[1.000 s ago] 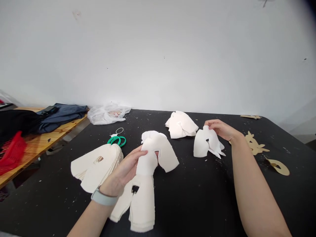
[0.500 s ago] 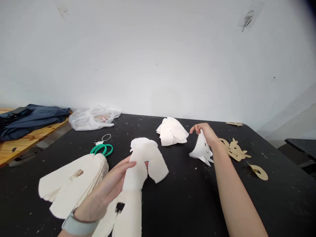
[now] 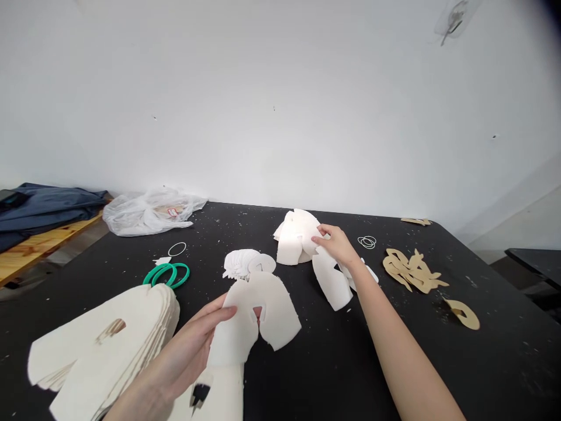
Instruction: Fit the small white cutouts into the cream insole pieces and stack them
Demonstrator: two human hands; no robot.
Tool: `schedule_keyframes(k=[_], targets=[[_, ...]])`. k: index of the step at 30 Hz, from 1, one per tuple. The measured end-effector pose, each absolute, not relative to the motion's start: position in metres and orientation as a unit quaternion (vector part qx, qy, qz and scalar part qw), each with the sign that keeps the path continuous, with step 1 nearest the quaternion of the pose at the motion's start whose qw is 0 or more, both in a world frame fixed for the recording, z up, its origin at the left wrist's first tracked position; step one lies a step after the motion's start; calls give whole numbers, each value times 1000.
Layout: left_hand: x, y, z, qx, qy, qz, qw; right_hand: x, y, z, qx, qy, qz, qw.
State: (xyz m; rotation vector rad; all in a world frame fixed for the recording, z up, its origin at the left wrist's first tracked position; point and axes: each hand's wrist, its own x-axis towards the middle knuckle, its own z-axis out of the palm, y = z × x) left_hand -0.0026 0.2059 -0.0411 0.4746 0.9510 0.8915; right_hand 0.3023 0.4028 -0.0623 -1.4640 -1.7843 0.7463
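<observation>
My left hand point(image 3: 193, 342) grips a white, felt-like arch-shaped cut-out point(image 3: 278, 316) by its left side, thumb on top; a small notched opening is at its middle. Beneath it lies another long off-white piece point(image 3: 228, 392). My right hand point(image 3: 335, 242) is closed, thumb and fingers pinched at the right edge of a white pile of similar cut-outs point(image 3: 291, 242). Another white cut-out point(image 3: 331, 280) slants down below that hand. Which sheet the fingertips pinch is partly hidden. Several small white pieces point(image 3: 241, 263) lie just beyond the left cut-out.
At left is a thick stack of off-white cut-outs point(image 3: 79, 345), with green rings point(image 3: 162, 273) and a thin white ring point(image 3: 177, 249) behind. A plastic bag point(image 3: 149, 213) sits at the back left. Tan scraps point(image 3: 416, 272), a tan curl point(image 3: 467, 314) and thin rings point(image 3: 367, 241) lie right.
My right hand has moved left to the white pile, and the white sheet under it now hangs opened out. My left hand with its cut-out has come slightly lower in view.
</observation>
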Motion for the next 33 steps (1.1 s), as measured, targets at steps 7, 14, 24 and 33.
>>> schedule_keyframes(k=[7,14,24,33], targets=[[-2,205,-39,181,479,410,755,310,398,-50,-499,-645,440,376],[-3,204,-40,185,470,416,756,361,397,-27,-512,-518,467,502],[-6,204,-50,154,480,413,759,399,396,-28,-550,-445,456,540],[0,206,-32,166,495,414,745,350,407,-43,-553,-500,461,481]])
